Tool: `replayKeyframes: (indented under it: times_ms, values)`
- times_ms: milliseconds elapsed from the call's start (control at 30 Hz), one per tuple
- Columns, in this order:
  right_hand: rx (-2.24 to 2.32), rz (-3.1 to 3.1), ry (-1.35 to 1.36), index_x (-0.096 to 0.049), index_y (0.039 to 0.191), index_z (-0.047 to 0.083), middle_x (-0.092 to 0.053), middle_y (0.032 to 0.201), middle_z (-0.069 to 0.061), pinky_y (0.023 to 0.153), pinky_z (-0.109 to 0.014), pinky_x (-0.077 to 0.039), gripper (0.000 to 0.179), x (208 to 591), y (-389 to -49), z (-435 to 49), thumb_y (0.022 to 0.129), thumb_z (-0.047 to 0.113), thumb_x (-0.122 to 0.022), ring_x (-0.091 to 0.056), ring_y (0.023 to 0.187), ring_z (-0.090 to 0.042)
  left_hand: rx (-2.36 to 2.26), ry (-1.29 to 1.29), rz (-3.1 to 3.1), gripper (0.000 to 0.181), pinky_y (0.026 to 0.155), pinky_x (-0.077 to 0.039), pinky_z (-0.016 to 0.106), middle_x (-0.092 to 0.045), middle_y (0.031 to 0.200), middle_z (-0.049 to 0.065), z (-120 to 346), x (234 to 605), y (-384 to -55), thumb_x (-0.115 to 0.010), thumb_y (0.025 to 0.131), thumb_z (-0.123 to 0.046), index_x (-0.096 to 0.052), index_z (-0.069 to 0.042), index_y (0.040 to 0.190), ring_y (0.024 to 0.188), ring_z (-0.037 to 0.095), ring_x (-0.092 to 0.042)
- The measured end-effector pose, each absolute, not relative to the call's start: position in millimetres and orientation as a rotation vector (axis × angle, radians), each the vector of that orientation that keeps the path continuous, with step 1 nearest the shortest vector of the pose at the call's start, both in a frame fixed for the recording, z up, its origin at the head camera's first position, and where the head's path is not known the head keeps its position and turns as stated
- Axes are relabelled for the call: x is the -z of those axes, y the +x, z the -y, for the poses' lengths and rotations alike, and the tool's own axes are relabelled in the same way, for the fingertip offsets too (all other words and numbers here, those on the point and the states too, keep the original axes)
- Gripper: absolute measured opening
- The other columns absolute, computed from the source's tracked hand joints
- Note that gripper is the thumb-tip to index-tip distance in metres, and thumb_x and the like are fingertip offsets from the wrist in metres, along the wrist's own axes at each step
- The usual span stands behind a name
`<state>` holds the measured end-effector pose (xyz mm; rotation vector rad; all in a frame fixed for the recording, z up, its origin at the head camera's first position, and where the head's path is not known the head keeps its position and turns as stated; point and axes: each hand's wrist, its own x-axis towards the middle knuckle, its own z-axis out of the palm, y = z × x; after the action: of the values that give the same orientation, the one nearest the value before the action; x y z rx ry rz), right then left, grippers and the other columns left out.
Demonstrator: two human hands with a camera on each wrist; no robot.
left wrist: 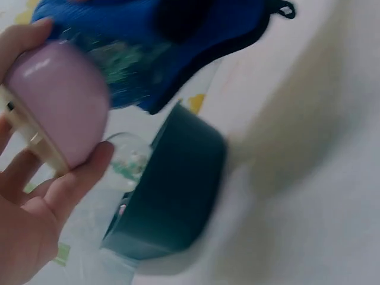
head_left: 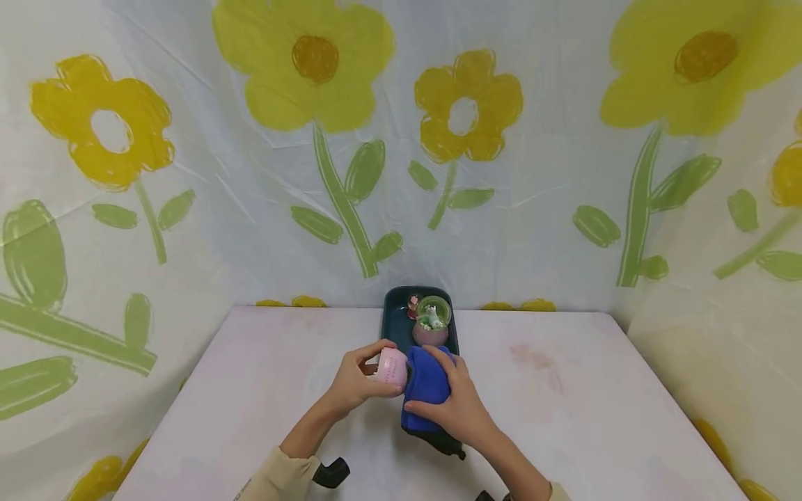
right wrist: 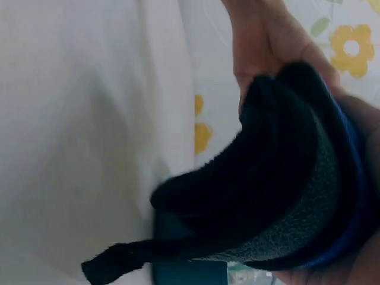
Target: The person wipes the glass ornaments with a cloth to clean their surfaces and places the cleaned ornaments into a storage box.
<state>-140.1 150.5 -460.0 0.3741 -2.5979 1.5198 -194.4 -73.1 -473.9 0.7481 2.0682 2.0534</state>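
Observation:
My left hand (head_left: 354,379) holds a snow globe by its rounded pink base (head_left: 392,369), thumb and fingers around it. The base's pale underside (left wrist: 38,133) faces the palm. In the left wrist view, a clear dome (left wrist: 122,62) with green bits inside lies against the blue cloth. With my right hand (head_left: 464,403) I grip this folded blue cloth (head_left: 429,383), which has dark edging and a small hanging loop (left wrist: 285,9). The right wrist view shows its black and grey side (right wrist: 285,172). In the head view, the cloth hides the held dome.
Behind the hands, a dark teal tray (head_left: 396,327) stands at the table's far edge. Inside are a green-domed globe (head_left: 434,313) on a pinkish base and a small reddish item (head_left: 413,305). A flower-print curtain (head_left: 539,243) hangs behind the pale table (head_left: 282,376).

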Motion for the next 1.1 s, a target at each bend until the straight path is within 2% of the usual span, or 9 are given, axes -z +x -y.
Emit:
replayKeyframes:
  times_ms: [133, 300, 533, 667, 767, 933, 1100]
  values:
    - [-1.622, 2.652, 0.520, -0.039, 0.143, 0.042, -0.041, 0.139, -0.010, 0.083, -0.052, -0.050, 0.087, 460, -146, -161, 0.070, 0.039, -0.087, -0.048, 0.115, -0.038, -1.916, 0.775, -2.050, 0.065, 0.071, -0.055, 0.039, -0.059, 0.121, 0.012, 78, 467, -204, -0.085, 0.070, -0.004, -0.057, -0.002, 0.128, 0.089, 0.031, -0.063]
    - [-1.936, 2.586, 0.631, -0.038, 0.145, 0.034, -0.043, 0.138, -0.013, 0.082, -0.051, -0.051, 0.082, 464, -154, -171, 0.078, 0.026, -0.083, -0.049, 0.115, -0.039, -1.878, 0.831, -1.907, 0.062, 0.071, -0.053, 0.035, -0.062, 0.113, 0.011, 79, 463, -222, -0.083, 0.071, -0.007, -0.057, 0.000, 0.127, 0.092, 0.028, -0.058]
    - [-2.302, 2.373, 0.567, -0.032, 0.149, 0.020, -0.044, 0.135, -0.020, 0.087, -0.049, -0.049, 0.079, 472, -156, -176, 0.083, 0.022, -0.075, -0.049, 0.116, -0.038, -1.990, 0.781, -1.673, 0.068, 0.075, -0.052, 0.033, -0.059, 0.115, 0.011, 75, 482, -229, -0.084, 0.073, -0.025, -0.054, 0.000, 0.129, 0.101, 0.025, -0.052]
    - [-2.363, 2.181, 0.473, -0.028, 0.150, 0.016, -0.044, 0.135, -0.020, 0.091, -0.049, -0.048, 0.081, 474, -158, -173, 0.084, 0.025, -0.073, -0.049, 0.116, -0.037, -2.125, 0.653, -1.576, 0.067, 0.079, -0.052, 0.034, -0.054, 0.122, 0.011, 67, 488, -227, -0.082, 0.076, -0.023, -0.052, -0.007, 0.133, 0.106, 0.025, -0.052]
    - [-2.374, 2.074, 0.386, -0.026, 0.150, 0.017, -0.042, 0.138, -0.018, 0.094, -0.049, -0.046, 0.080, 474, -161, -168, 0.085, 0.023, -0.072, -0.045, 0.120, -0.037, -2.230, 0.580, -1.578, 0.066, 0.082, -0.052, 0.034, -0.051, 0.125, 0.011, 60, 487, -223, -0.080, 0.077, -0.018, -0.051, -0.010, 0.135, 0.108, 0.025, -0.050]
    - [-2.295, 2.119, 0.210, -0.028, 0.149, 0.022, -0.039, 0.141, -0.014, 0.095, -0.051, -0.045, 0.079, 472, -159, -159, 0.085, 0.019, -0.074, -0.041, 0.124, -0.038, -2.329, 0.553, -1.737, 0.064, 0.081, -0.053, 0.034, -0.054, 0.123, 0.012, 56, 489, -213, -0.080, 0.078, -0.014, -0.052, -0.007, 0.135, 0.106, 0.025, -0.051]
    - [-2.063, 2.364, 0.134, -0.033, 0.146, 0.030, -0.041, 0.141, -0.015, 0.089, -0.054, -0.048, 0.082, 463, -158, -157, 0.080, 0.027, -0.080, -0.044, 0.122, -0.042, -2.357, 0.592, -1.841, 0.066, 0.076, -0.054, 0.032, -0.056, 0.124, 0.014, 60, 489, -206, -0.082, 0.075, -0.005, -0.053, -0.002, 0.134, 0.097, 0.025, -0.056]
